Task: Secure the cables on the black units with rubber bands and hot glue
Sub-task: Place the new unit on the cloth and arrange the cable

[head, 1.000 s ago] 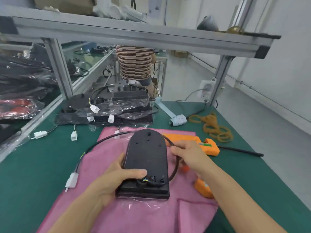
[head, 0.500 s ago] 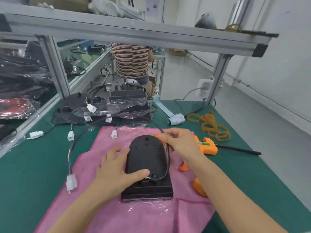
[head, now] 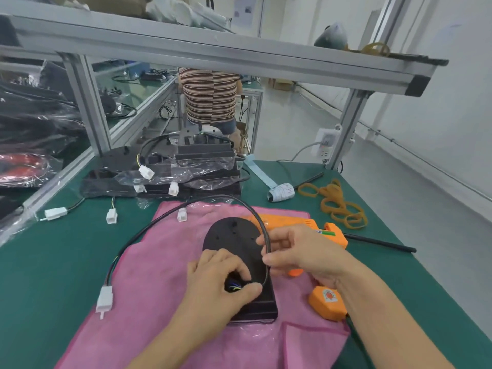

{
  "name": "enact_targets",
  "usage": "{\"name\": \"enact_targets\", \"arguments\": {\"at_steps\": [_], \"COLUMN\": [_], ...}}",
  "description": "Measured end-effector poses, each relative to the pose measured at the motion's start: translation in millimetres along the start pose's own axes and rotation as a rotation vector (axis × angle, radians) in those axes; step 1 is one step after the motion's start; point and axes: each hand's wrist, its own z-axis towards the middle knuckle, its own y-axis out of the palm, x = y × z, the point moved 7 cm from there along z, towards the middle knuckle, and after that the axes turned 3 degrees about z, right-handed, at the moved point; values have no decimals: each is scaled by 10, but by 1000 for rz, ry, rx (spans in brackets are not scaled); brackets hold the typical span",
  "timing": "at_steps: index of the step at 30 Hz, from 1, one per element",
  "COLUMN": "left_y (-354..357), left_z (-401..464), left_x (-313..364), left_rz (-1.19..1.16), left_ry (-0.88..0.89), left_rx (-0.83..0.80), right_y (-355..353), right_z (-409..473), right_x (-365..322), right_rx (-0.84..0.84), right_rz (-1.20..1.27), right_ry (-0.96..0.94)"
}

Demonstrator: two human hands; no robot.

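A black unit [head: 234, 235] with a rounded far end lies on a pink cloth [head: 149, 288]. Its black cable [head: 165, 222] arcs from the unit's near end out to the left and ends in a white connector [head: 104, 300]. My left hand [head: 215, 283] pinches the coloured wires where the cable leaves the unit. My right hand [head: 300, 251] grips the cable beside the unit's right edge. An orange hot glue gun [head: 319, 230] lies just behind my right hand. A heap of tan rubber bands [head: 338, 203] sits at the back right.
A stack of black units in plastic wrap [head: 173, 171] with white connectors stands behind the cloth. A roll of labels [head: 281, 191] and a thin black rod [head: 380, 243] lie on the green table [head: 53, 257]. A person in a striped shirt [head: 210, 97] stands beyond the aluminium frame.
My left hand slid from the unit's left side onto its near end and took the wires. My right hand drew the cable into a wide loop along the unit's right edge.
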Motion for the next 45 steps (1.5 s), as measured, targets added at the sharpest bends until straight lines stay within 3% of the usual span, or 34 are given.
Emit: {"name": "enact_targets", "arguments": {"at_steps": [5, 10, 13, 16, 17, 19, 21, 22, 26, 29, 34, 37, 39, 42, 45], "left_y": [-18, 14, 3, -12, -67, -347, -621, -670, -387, -254, -509, -531, -529, -709, -1002], "left_z": [53, 166, 184, 185, 212, 336, 500, 613, 1099, 1270, 1205, 1059, 998, 860, 552], "left_x": [41, 106, 122, 126, 94, -37, -175, -240, -460, -667, -814, -869, -889, -927, -1057], "left_rz": [-20, 58, 113, 41, -4, -12, 175, 276, 698, 765, 554, 401, 396, 362, 359], "left_ry": [-95, -216, -188, -108, -75, 21, 95, 112, 137, 101, 87, 97, 110, 156, 264], "left_rx": [-24, -103, -128, -195, -154, 118, 375, 404, 68, -138, 13, 10, -18, -24, -185], "right_y": [115, -4, 17, 118, 123, 121, 143, 156, 173, 161, 132, 177, 360, 560, 495], "right_z": [136, 125, 128, 226, 245, 247, 245, 253, 333, 358, 330, 230, 190, 196, 211], "right_x": [32, 91, 46, 6, 2, 0, 7, 9, -18, -9, 26, -37, -75, 12, 10], "right_rx": [102, 365, 532, 567, 573, 581, 574, 565, 523, 517, 555, 585, 457, 210, 215], "right_rz": [4, -432, -633, -812, -835, -852, -853, -849, -937, -989, -930, -974, -1014, -950, -899], "right_ry": [-71, -80, -156, -223, -243, -289, -328, -341, -315, -280, -201, -245, -304, -245, -255]}}
